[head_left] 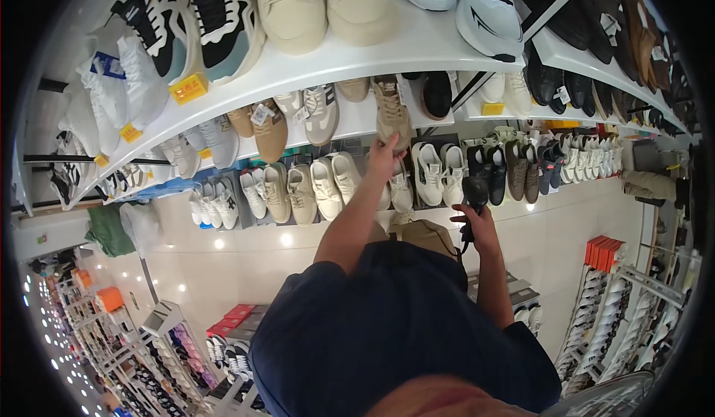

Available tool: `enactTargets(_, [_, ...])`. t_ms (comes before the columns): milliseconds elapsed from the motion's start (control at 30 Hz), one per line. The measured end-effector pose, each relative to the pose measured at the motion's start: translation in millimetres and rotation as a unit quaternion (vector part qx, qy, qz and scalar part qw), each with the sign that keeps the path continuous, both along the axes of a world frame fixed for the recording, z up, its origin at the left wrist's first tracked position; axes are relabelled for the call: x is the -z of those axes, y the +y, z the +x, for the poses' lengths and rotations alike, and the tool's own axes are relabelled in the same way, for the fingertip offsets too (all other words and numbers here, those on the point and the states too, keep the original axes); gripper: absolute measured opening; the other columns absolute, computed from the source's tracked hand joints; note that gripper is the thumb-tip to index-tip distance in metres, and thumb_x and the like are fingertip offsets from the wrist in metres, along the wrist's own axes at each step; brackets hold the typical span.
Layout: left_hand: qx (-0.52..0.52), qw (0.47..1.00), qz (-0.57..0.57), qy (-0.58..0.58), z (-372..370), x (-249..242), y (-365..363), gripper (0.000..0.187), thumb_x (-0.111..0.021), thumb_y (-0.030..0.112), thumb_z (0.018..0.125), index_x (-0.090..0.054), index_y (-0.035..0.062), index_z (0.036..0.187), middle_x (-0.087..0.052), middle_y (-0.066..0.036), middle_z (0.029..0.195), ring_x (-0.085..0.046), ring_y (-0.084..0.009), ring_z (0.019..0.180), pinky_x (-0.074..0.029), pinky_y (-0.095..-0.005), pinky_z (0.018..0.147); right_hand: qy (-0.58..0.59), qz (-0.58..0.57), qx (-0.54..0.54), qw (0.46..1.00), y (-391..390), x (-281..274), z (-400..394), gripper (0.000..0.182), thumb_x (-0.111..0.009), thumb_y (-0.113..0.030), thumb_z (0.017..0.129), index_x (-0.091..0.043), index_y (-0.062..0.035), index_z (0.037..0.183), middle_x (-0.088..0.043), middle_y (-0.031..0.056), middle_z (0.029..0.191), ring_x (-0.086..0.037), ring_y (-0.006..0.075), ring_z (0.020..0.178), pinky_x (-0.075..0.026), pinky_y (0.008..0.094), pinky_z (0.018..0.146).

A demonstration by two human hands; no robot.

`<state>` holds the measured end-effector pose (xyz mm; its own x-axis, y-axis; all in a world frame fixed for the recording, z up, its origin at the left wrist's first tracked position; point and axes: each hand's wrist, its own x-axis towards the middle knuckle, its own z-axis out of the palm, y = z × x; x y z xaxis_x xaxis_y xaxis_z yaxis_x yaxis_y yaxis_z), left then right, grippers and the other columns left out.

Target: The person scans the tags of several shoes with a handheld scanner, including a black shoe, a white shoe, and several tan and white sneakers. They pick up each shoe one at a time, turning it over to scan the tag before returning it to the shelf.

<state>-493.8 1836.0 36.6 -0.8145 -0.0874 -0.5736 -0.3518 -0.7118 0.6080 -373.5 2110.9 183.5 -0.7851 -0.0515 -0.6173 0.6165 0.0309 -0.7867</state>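
Note:
My left hand reaches forward to the middle shelf, its fingers closed on the toe of a tan sneaker with laces and a white tag. That sneaker's toe points toward me. In my right hand, held lower and to the right, is a black handheld barcode scanner with its head upward and a cable hanging below. Beside the tan sneaker stand a black shoe on the right and a grey-and-white sneaker on the left.
An upper white shelf bearing large sneakers juts out above the middle one. Yellow price tags line its edge. A floor-level row includes cream sneakers. More shoe racks stand behind me. A person's legs show at far right.

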Motion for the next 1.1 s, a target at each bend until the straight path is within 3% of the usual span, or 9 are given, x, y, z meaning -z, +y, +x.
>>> enactTargets(433, [-0.112,0.991,-0.074,0.015,-68,6,10,0.061,-0.077,0.027,0.088,-0.046,0.0119,0.138,-0.061,-0.006,0.122,-0.063,-0.0200,0.101,-0.057,-0.0347,0.075,-0.013,0.025,-0.043,0.999,33,8,-31,0.038,-0.063,-0.025,0.095,-0.055,0.0021,0.120,-0.070,0.0166,0.110,-0.073,0.0240,0.084,-0.048,0.0262,0.055])
enactTargets(600, [-0.187,0.968,-0.163,-0.042,-76,9,18,0.065,-0.076,0.027,0.088,-0.047,0.0048,0.142,-0.062,-0.013,0.119,-0.065,-0.0214,0.095,-0.058,-0.0331,0.062,-0.009,0.022,-0.056,0.998,39,8,-38,0.039,-0.064,-0.026,0.095,-0.055,0.0022,0.120,-0.070,0.0172,0.110,-0.073,0.0246,0.084,-0.048,0.0269,0.055])
enactTargets(733, [-0.159,0.958,-0.235,-0.038,-78,23,12,0.075,-0.079,0.026,0.085,-0.043,-0.0021,0.145,-0.062,-0.018,0.116,-0.063,-0.0226,0.097,-0.059,-0.0325,0.066,0.003,0.011,-0.062,0.998,40,9,-41,0.039,-0.064,-0.026,0.094,-0.055,0.0024,0.119,-0.070,0.0174,0.109,-0.073,0.0248,0.084,-0.047,0.0277,0.055])
enactTargets(800, [-0.113,0.904,-0.401,-0.092,-79,36,5,0.070,-0.082,0.036,0.078,-0.057,-0.0051,0.129,-0.060,-0.027,0.121,-0.064,-0.0407,0.096,-0.056,-0.0468,0.074,0.004,0.012,-0.059,0.998,38,6,-41,0.038,-0.064,-0.026,0.095,-0.056,0.0024,0.118,-0.070,0.0174,0.109,-0.073,0.0247,0.084,-0.047,0.0276,0.055])
enactTargets(900, [-0.134,0.799,-0.557,-0.182,-73,0,-6,0.079,-0.084,0.041,0.072,-0.055,-0.0037,0.131,-0.055,-0.030,0.128,-0.058,-0.0467,0.107,-0.049,-0.0487,0.092,0.003,0.016,-0.057,0.998,33,4,-42,0.037,-0.064,-0.026,0.095,-0.056,0.0025,0.117,-0.070,0.0173,0.109,-0.073,0.0244,0.083,-0.047,0.0273,0.056])
enactTargets(933, [-0.134,0.799,-0.557,-0.182,-75,4,-15,0.079,-0.084,0.041,0.072,-0.055,-0.0037,0.131,-0.055,-0.030,0.128,-0.058,-0.0467,0.107,-0.049,-0.0487,0.092,-0.001,0.020,-0.057,0.998,32,4,-42,0.037,-0.064,-0.026,0.094,-0.056,0.0024,0.117,-0.070,0.0171,0.109,-0.073,0.0242,0.083,-0.047,0.0273,0.056])
enactTargets(1000, [-0.251,0.763,-0.591,-0.075,-87,9,-38,0.082,-0.083,0.043,0.073,-0.053,-0.0019,0.134,-0.051,-0.031,0.131,-0.053,-0.0457,0.116,-0.042,-0.0485,0.102,0.002,0.025,-0.064,0.998,30,5,-42,0.037,-0.064,-0.025,0.094,-0.056,0.0023,0.117,-0.070,0.0168,0.109,-0.073,0.0238,0.084,-0.047,0.0271,0.056])
enactTargets(1033, [-0.250,0.764,-0.591,-0.075,-97,10,-49,0.082,-0.083,0.043,0.073,-0.053,-0.0019,0.134,-0.051,-0.031,0.131,-0.053,-0.0457,0.116,-0.042,-0.0485,0.102,0.005,0.030,-0.071,0.997,29,6,-42,0.036,-0.064,-0.025,0.094,-0.056,0.0022,0.117,-0.070,0.0164,0.109,-0.073,0.0234,0.084,-0.047,0.0269,0.056])
enactTargets(1100, [-0.260,0.684,-0.682,-0.016,-117,12,-67,0.081,-0.083,0.041,0.072,-0.052,-0.0010,0.134,-0.056,-0.027,0.127,-0.053,-0.0456,0.115,-0.042,-0.0507,0.101,0.001,0.040,-0.071,0.997,25,5,-40,0.036,-0.064,-0.025,0.094,-0.056,0.0022,0.117,-0.070,0.0160,0.109,-0.073,0.0229,0.084,-0.047,0.0269,0.056])
